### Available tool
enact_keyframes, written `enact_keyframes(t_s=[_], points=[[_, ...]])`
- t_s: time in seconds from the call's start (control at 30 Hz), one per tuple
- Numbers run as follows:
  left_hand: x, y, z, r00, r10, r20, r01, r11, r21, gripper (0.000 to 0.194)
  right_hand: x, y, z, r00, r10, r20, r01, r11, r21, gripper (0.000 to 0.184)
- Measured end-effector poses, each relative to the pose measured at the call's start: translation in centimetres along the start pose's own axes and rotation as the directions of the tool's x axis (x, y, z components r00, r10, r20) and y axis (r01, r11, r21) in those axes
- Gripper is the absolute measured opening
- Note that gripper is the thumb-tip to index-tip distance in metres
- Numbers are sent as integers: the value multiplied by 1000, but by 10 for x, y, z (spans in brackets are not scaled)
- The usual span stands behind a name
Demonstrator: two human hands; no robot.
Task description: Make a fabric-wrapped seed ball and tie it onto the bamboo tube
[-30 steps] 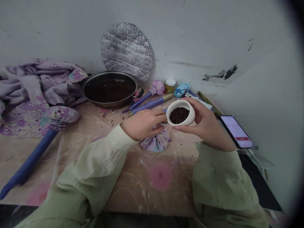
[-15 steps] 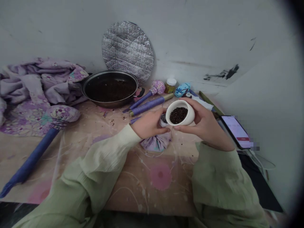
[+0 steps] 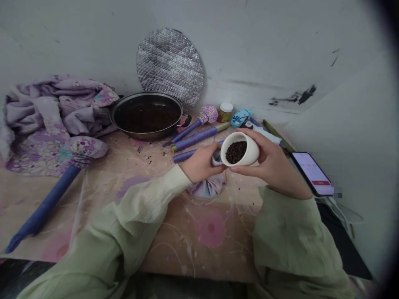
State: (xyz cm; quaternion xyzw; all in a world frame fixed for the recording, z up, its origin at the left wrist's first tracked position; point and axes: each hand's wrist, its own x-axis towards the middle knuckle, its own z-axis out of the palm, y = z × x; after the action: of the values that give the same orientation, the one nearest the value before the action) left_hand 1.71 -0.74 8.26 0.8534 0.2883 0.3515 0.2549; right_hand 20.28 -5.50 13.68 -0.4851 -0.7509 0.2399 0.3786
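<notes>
Gathered purple cloth (image 3: 208, 189) on table (image 3: 205, 257), just nearer than left hand (image 3: 203, 162). Left hand: thumb and fingers part-curled beside a small pale-rimmed object (image 3: 217, 157), mostly hidden; cannot tell if gripped. Right hand (image 3: 270, 164): thumb and fingers wrapped round white cup (image 3: 253, 150), tilted, mouth leftward, dark grains (image 3: 236, 152) inside. Beyond: blue-wrapped sticks (image 3: 193, 139), pan (image 3: 146, 135), lidded jar (image 3: 225, 113). Foil disc (image 3: 171, 66) against wall.

Silvery object (image 3: 217, 157) between left hand (image 3: 202, 162) and white cup (image 3: 251, 151) mostly hidden; purple bundle (image 3: 208, 188) partly covered; phone (image 3: 312, 170) text illegible.
</notes>
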Motion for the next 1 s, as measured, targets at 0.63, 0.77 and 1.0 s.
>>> enact_keyframes(t_s=[0.63, 0.77, 1.0], points=[[13, 19, 6, 997, -60, -49, 60, 998, -6, 73, 1, -1, -1, 999, 9, 39, -8, 999, -34, 73], [13, 18, 14, 992, -86, -90, 88, 996, 13, 68, 1, -2, -1, 999, 5, 49, -3, 999, -42, 73], [13, 15, 18, 986, -121, -117, 123, 992, 5, 58, 1, -2, -1, 998, 2, 55, 1, 999, -45, 73]])
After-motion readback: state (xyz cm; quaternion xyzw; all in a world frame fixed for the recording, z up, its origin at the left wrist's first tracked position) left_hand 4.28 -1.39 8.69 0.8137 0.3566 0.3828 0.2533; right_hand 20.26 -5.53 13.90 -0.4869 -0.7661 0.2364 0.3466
